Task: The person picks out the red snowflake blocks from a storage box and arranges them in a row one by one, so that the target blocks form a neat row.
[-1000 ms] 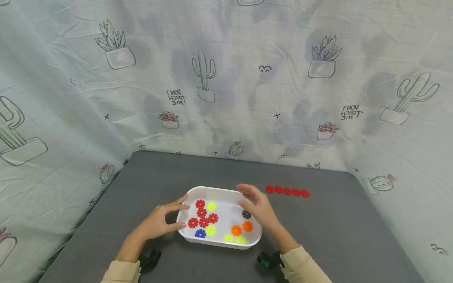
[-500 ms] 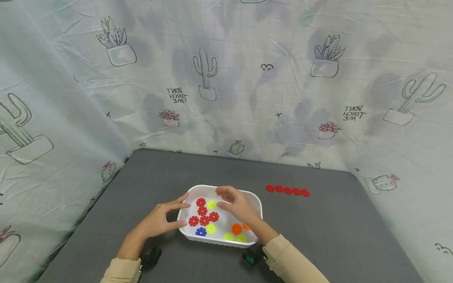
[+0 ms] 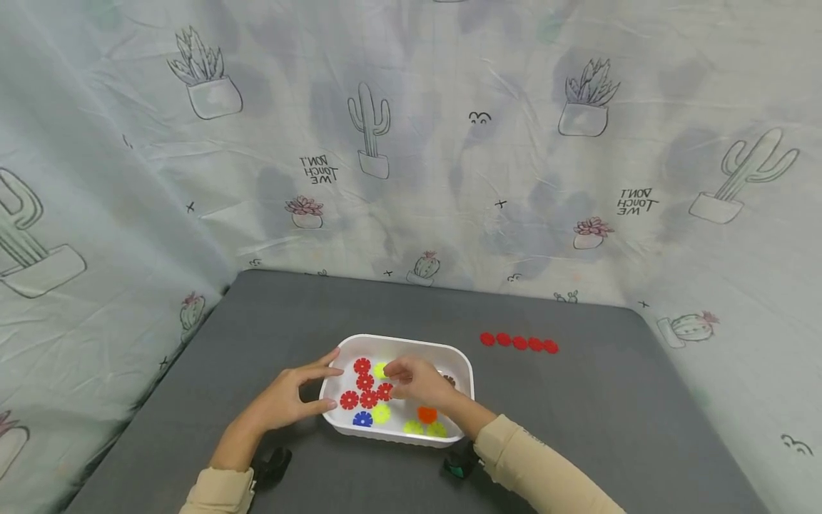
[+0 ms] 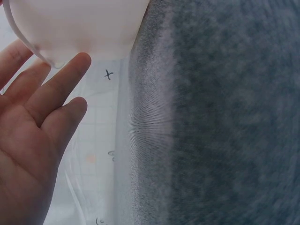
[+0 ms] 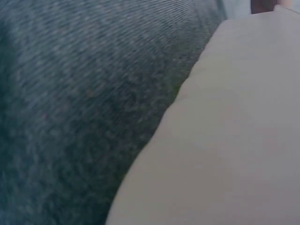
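Observation:
A white plastic tray [image 3: 347,430] holds flat notched discs like snowflake building pieces. My left hand [image 3: 289,397] touches its left rim, fingers spread; in the left wrist view its fairly straight fingers [image 4: 61,86] lie against the tray wall [image 4: 89,28]. Inside the tray, my right hand [image 3: 420,384] hovers with bent fingers, thumb and fingertips apart, close to a red disc [image 3: 384,391] and a partly covered yellow disc [image 3: 379,370]. Several more red discs [image 3: 364,382] lie at left, beside a blue disc [image 3: 362,419]. The right wrist view shows only the tray's outer wall [image 5: 220,122] and cloth.
A row of several red discs [image 3: 519,343] lies on the grey table [image 3: 578,428] behind and right of the tray. An orange disc [image 3: 427,415] and a dark disc [image 3: 449,380] are in the tray's right part. A printed curtain [image 3: 437,164] stands behind the table.
My right hand has moved left from the tray's right side and then down toward the red discs. The left hand stays at the left rim.

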A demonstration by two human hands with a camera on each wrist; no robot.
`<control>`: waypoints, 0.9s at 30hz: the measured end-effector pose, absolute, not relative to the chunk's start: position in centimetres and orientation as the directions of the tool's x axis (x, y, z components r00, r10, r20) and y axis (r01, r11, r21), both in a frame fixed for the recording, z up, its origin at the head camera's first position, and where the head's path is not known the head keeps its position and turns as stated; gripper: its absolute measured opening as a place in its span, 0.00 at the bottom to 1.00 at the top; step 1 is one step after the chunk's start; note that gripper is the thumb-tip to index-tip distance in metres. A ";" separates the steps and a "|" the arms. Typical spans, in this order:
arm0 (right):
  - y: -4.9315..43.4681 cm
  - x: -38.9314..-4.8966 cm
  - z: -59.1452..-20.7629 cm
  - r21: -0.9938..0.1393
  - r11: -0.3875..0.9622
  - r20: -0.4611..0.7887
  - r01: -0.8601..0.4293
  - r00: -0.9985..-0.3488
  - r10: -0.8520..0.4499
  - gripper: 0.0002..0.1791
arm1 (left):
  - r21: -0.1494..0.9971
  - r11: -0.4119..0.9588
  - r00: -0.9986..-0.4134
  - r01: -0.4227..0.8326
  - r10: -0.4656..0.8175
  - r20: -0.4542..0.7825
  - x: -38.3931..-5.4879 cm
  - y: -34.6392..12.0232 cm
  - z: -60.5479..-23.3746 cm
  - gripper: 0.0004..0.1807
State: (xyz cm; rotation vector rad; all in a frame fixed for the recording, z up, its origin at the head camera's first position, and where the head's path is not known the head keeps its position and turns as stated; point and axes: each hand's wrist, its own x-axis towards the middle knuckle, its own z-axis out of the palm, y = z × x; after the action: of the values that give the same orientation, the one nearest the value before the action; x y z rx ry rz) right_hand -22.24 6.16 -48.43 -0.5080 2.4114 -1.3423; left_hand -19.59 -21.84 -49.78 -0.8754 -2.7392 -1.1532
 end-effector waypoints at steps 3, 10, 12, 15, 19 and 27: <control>6.0 -22.2 -48.7 -0.847 0.511 -0.132 -0.145 -0.874 -0.467 0.18 | 0.642 0.565 -0.839 0.519 0.482 0.254 -19.5 -21.8 -49.9 0.28; 5.7 -22.2 -49.2 -0.813 0.559 -0.140 -0.165 -0.876 -0.462 0.18 | 0.644 0.563 -0.840 0.518 0.479 0.256 -19.3 -21.5 -49.8 0.28; 5.6 -22.1 -49.2 -0.790 0.587 -0.139 -0.180 -0.879 -0.456 0.18 | 0.645 0.562 -0.840 0.518 0.478 0.257 -19.2 -21.5 -49.7 0.28; 5.5 -22.1 -49.4 -0.744 0.628 -0.122 -0.227 -0.878 -0.462 0.18 | 0.647 0.561 -0.841 0.516 0.476 0.258 -19.2 -21.4 -49.6 0.28; 5.3 -22.1 -49.7 -0.701 0.658 -0.101 -0.276 -0.875 -0.474 0.19 | 0.649 0.563 -0.844 0.512 0.471 0.256 -19.2 -21.4 -49.6 0.28; 4.9 -22.0 -49.8 -0.627 0.706 -0.091 -0.329 -0.869 -0.486 0.17 | 0.657 0.565 -0.851 0.499 0.463 0.249 -19.2 -21.4 -49.5 0.28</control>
State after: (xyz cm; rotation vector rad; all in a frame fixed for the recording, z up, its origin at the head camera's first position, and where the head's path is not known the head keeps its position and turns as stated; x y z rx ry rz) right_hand -22.02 4.91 -49.82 -0.6480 2.6649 -0.9095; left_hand -19.21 -21.44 -49.46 -0.8416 -2.7360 -1.1727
